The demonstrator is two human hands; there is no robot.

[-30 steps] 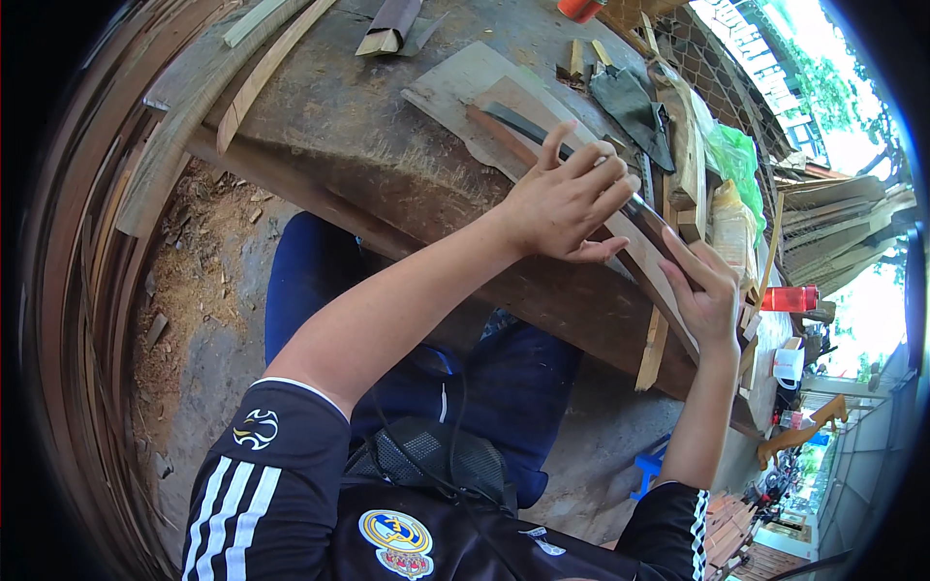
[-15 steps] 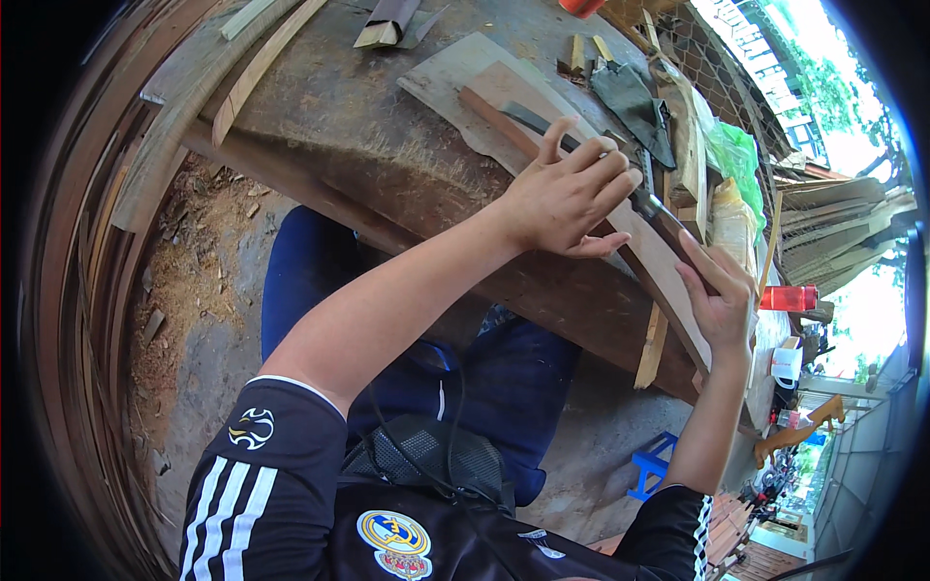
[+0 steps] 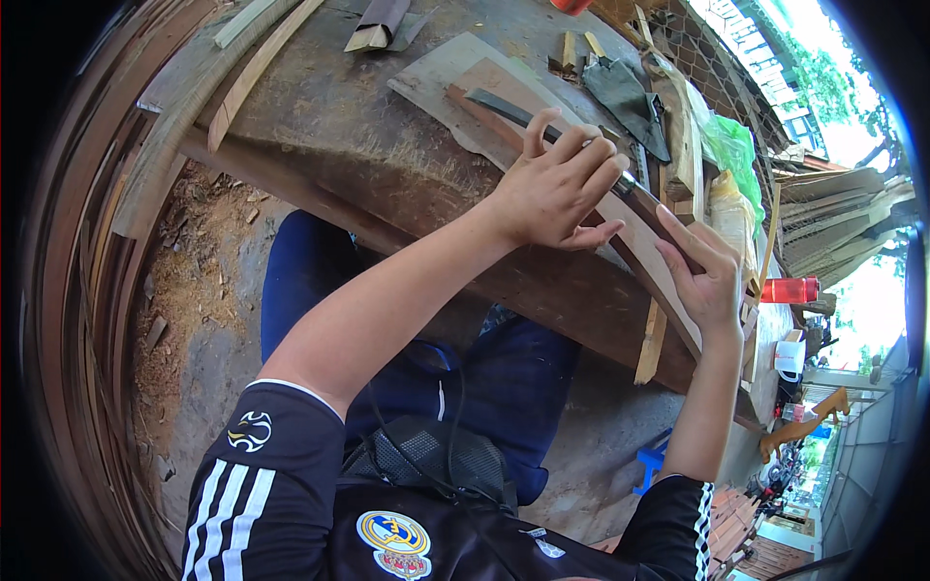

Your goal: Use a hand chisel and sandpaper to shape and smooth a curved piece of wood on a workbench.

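Note:
A long dark file (image 3: 504, 107) with a metal collar and a brown wooden handle (image 3: 647, 201) lies slantwise over a reddish-brown wooden piece (image 3: 635, 225). My right hand (image 3: 705, 276) is closed round the handle's near end, fingers stretched along it. Over the blade my left hand (image 3: 562, 189) curls its fingers, the thumb sticking out below. The fingers hide the middle of the blade. Under the wooden piece lies a thin greyish board (image 3: 426, 82), on a worn brown bench (image 3: 339, 116).
Wood strips (image 3: 257, 73) lie at the bench's left end. A dark cloth-like piece (image 3: 620, 102), a green plastic bag (image 3: 731, 155) and a red cylinder (image 3: 790, 290) are on the right. A blue stool (image 3: 651, 465) stands below. Shavings (image 3: 194, 281) cover the floor at left.
The file has slid up and to the left along the wooden piece, its tip reaching farther out. Both hands have moved slightly with it.

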